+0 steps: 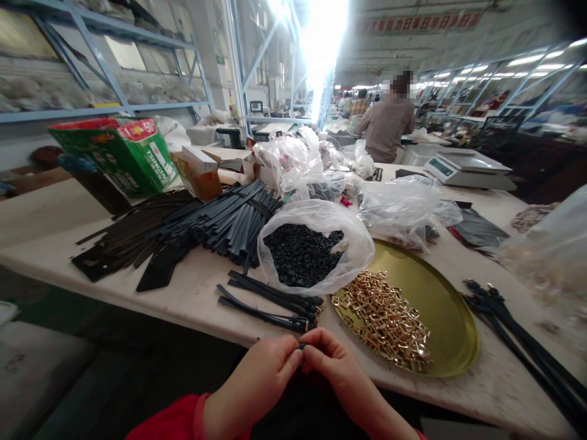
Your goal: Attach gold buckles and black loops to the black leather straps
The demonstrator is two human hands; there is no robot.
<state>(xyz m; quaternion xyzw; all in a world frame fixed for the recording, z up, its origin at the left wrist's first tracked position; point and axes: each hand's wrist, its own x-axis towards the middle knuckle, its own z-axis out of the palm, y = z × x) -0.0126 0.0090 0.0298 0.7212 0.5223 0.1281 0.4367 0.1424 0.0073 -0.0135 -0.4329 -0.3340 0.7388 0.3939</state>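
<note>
**Small dark piece [302,346], held in two hands, left of the gold tray [444,311]**

Item: one small dark piece, mostly hidden by fingers; exact form cannot be told. Location: in front of the near edge of the table [46,226], to the near left of the tray.

Hold: the piece is pinched between thumb and forefinger of the left hand [257,379]; it is also gripped by thumb and fingertips of the right hand [342,370]. The two sets of fingertips are brought together around it.

Handling (judged): very light; probably somewhat flexible, little prone to breakage, easily dropped. It is best taken by opposite edges, between fingertips, with the middle left uncovered.

Surroundings, by the tray:
- Within, chiefly on its left and near side: a heap of gold-coloured buckles [389,324]; judged hard, smooth and apt to slide.
- At its far left rim: a clear plastic bag [360,241], filled with small black pieces [300,256].
- Just left: short dark straps [275,294], metal fittings turned toward the tray.
- Farther left and beyond: a bundle of dark strips [229,223].
- Right: longer dark straps [493,305].
- Beyond, to the right: a scale [472,168].
</note>
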